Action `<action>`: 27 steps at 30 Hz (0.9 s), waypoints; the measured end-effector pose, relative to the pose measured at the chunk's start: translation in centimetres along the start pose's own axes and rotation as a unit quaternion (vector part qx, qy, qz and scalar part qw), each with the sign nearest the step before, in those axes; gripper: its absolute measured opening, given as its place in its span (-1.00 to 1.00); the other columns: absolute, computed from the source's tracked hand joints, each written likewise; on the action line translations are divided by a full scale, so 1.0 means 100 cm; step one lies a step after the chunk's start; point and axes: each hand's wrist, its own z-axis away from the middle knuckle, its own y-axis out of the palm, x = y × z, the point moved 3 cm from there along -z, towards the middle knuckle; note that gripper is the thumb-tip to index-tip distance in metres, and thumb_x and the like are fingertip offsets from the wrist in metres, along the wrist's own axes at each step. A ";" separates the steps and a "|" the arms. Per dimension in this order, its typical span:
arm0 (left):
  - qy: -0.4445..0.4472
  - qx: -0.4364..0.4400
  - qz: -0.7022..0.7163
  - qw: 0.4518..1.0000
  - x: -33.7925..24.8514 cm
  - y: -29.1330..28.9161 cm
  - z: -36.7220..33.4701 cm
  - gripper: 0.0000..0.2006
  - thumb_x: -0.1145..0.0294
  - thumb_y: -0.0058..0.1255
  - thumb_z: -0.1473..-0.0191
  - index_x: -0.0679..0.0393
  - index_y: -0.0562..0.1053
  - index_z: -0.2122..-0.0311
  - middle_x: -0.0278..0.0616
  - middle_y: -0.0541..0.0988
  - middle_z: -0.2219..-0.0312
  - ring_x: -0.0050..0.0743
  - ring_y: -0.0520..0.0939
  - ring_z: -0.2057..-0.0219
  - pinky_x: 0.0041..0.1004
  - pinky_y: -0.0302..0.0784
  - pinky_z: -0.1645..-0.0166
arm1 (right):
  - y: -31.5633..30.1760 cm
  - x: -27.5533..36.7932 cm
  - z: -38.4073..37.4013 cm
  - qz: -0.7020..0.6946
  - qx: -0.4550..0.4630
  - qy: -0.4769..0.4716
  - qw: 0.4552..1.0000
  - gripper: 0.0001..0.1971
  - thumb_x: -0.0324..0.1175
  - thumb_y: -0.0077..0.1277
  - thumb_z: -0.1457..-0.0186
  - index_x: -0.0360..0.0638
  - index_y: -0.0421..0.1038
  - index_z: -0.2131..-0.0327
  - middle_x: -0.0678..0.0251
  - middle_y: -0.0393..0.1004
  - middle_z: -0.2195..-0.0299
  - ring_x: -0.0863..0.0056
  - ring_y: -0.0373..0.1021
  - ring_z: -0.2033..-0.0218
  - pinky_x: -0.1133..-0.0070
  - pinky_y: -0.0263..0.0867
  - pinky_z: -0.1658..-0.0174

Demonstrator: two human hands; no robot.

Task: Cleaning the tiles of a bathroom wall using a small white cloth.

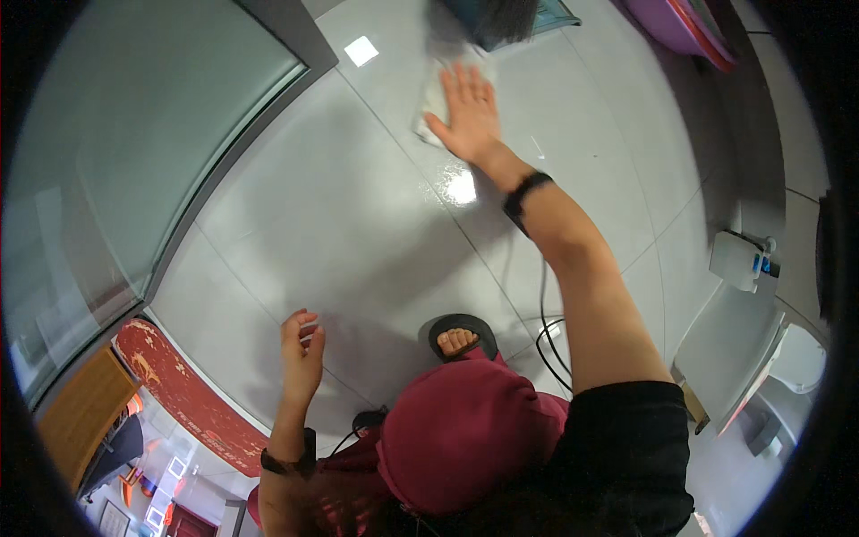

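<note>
My right hand [467, 115] is stretched far forward, lying flat with its fingers spread on a whitish cloth [432, 125]. The hand presses the cloth against the pale tiled floor [376, 215] without gripping it. Just behind the cloth the tiles carry a wet, shiny patch. Off to the left, my left hand [302, 353] hovers over the floor, its fingers loosely bent and apart, with nothing in it. Each wrist wears a black band.
A grey-framed glass door [152, 116] fills the left side, above a worn red mat [183, 394]. Ahead stand a dark-bristled broom [508, 20] and a teal dustpan [557, 14]. Purple and red basins [671, 25] lie far right. A black cable [542, 336] runs by my sandalled foot [458, 340].
</note>
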 end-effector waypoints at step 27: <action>-0.020 0.053 0.007 0.998 0.005 0.031 -0.007 -0.75 0.45 -0.10 -0.01 0.18 0.32 0.15 -0.18 0.32 0.12 -0.48 0.41 0.29 -0.52 0.32 0.22 | -0.031 -0.134 0.213 0.078 0.073 0.051 0.993 -0.37 -0.25 -0.29 -0.05 -0.09 -0.22 -0.19 0.18 -0.27 -0.22 0.21 -0.32 -0.24 0.32 -0.34 -0.22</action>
